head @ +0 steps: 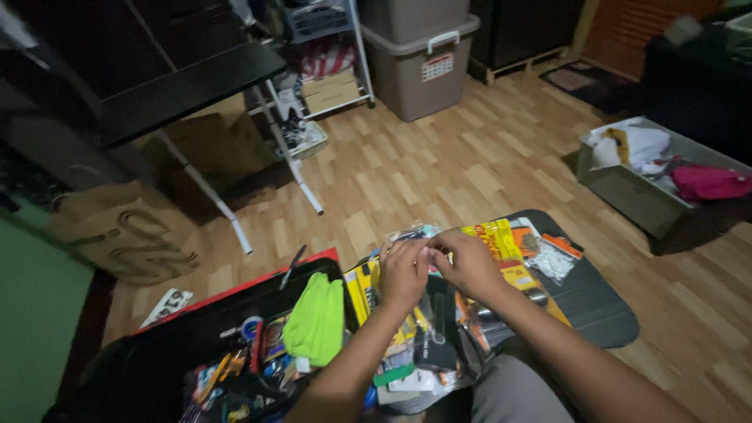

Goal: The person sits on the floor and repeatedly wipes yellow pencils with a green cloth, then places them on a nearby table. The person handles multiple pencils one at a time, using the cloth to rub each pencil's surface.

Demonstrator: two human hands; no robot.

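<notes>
Near the lower middle of the frame the left hand (403, 274) and the right hand (468, 265) meet fingertip to fingertip above a heap of packaged goods. Both are curled in a narrow grip, pinching a small clear plastic packet (429, 249) between them; it is blurred, so its contents cannot be told. Just behind the right hand lies a yellow package (495, 239) with red print, and right of that a small bag of white pieces (554, 262) beside an orange card. These rest on a dark grey mat (595, 301) spread on the wooden floor (439, 168). Under the forearms lies a black flat package (435, 345) among more cards and wrappers. Left of the hands, at the lower left of the frame, stands an open black case (196, 329) with a red edge, full of small tools and coloured bits, with a bright green cloth (317, 319) draped over its right rim. At the upper left stands a black desk (184, 90) on white legs, with a brown paper bag (125, 231) beside it on the floor. At the top middle is a grey storage bin (419, 66) with a white handle, and at the right edge a low grey box (634, 196) holding white and pink cloth.
</notes>
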